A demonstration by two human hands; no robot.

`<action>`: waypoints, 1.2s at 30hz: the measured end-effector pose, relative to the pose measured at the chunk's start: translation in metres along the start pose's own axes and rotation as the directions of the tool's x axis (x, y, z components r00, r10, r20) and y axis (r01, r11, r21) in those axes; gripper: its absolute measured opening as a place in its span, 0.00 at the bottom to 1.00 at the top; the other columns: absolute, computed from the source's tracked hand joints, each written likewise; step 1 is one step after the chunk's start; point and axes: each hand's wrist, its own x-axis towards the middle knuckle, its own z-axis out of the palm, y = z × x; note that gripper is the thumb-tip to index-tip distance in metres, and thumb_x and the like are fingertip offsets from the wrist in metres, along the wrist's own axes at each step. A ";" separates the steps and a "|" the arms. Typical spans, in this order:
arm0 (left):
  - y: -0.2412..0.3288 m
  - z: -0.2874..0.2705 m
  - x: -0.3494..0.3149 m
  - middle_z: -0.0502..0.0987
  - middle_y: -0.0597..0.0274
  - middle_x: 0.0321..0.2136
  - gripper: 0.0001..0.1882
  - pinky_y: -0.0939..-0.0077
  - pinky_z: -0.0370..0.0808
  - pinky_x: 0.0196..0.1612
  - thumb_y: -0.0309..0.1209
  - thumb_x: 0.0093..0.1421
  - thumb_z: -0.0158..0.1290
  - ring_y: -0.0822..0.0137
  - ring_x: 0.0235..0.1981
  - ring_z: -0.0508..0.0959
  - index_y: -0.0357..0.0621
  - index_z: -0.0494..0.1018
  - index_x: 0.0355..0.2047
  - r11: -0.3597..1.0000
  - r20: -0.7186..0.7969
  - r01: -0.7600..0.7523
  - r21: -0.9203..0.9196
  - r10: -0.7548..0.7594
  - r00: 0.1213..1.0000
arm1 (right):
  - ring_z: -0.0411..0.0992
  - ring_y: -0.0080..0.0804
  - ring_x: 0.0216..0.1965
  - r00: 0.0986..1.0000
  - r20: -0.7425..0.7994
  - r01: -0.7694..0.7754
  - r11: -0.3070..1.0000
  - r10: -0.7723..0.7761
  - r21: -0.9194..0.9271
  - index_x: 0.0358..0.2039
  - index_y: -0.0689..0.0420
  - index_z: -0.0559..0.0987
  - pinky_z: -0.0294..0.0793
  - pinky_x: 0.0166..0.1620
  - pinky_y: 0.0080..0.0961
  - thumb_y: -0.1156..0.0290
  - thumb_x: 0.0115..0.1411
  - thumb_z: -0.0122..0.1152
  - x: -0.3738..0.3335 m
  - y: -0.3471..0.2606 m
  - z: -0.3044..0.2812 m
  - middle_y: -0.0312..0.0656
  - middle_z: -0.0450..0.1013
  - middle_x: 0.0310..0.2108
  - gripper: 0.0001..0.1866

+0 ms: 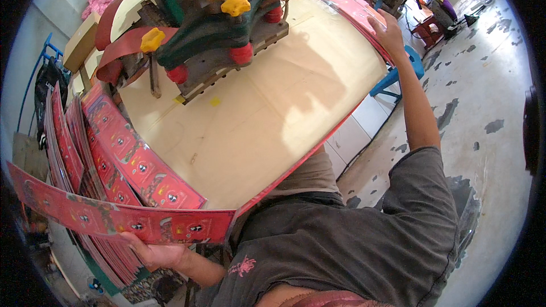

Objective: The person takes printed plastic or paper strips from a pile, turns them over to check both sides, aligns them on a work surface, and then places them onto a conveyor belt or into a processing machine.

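Note:
My left hand (pixel 151 252), at the lower left, is closed on the lower edge of a long red printed strip (pixel 196 225). The strip curves across the near left corner of a cream work surface (pixel 227 153). At the far right corner, my right hand (pixel 388 33) grips the edge of another red printed sheet (pixel 352 10); part of its fingers are hidden. Above the far part of the surface stands a dark green machine head (pixel 202 42) with yellow star knobs (pixel 236 5) and red rubber feet (pixel 241 53).
Stacks of red printed strips (pixel 116 261) stand at the left, and another strip (pixel 142 165) lies along the surface's left edge. A blue plastic stool (pixel 415 65) is beyond the right edge. The floor (pixel 483 136) has worn dark patches. A cardboard box (pixel 82 42) sits at the far left.

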 end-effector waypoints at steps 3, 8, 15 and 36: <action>-0.011 -0.013 0.004 0.68 0.52 0.70 0.38 0.47 0.69 0.70 0.49 0.69 0.59 0.51 0.68 0.70 0.41 0.66 0.72 0.999 0.010 -0.019 -0.026 0.019 1.000 | 0.76 0.50 0.61 0.995 -0.099 -0.009 0.990 0.024 0.143 0.61 0.62 0.79 0.72 0.65 0.39 0.47 0.69 0.66 -0.018 -0.046 -0.021 0.56 0.77 0.59 0.32; -0.022 -0.020 0.002 0.71 0.50 0.67 0.35 0.46 0.72 0.67 0.48 0.70 0.58 0.53 0.66 0.72 0.35 0.70 0.67 0.997 0.077 -0.039 -0.062 0.044 0.996 | 0.77 0.47 0.61 0.992 -0.126 0.031 0.952 0.008 0.305 0.59 0.60 0.80 0.73 0.64 0.41 0.60 0.69 0.67 -0.067 -0.112 -0.046 0.52 0.80 0.56 0.23; -0.039 -0.067 0.003 0.65 0.42 0.70 0.40 0.48 0.70 0.68 0.41 0.68 0.61 0.49 0.68 0.69 0.33 0.60 0.73 0.987 0.404 -0.158 -0.034 0.158 0.901 | 0.79 0.40 0.59 0.996 -0.086 0.008 0.877 0.038 0.480 0.58 0.60 0.81 0.74 0.64 0.39 0.68 0.69 0.66 -0.121 -0.178 -0.074 0.49 0.82 0.55 0.19; 0.010 0.059 -0.071 0.83 0.46 0.27 0.13 0.54 0.77 0.28 0.32 0.66 0.64 0.44 0.27 0.84 0.46 0.80 0.50 0.757 0.937 -0.640 0.133 -0.306 -0.168 | 0.82 0.43 0.50 0.325 -0.391 0.914 0.179 -0.861 0.364 0.44 0.61 0.84 0.83 0.56 0.38 0.69 0.73 0.54 -0.156 -0.309 -0.176 0.50 0.82 0.46 0.12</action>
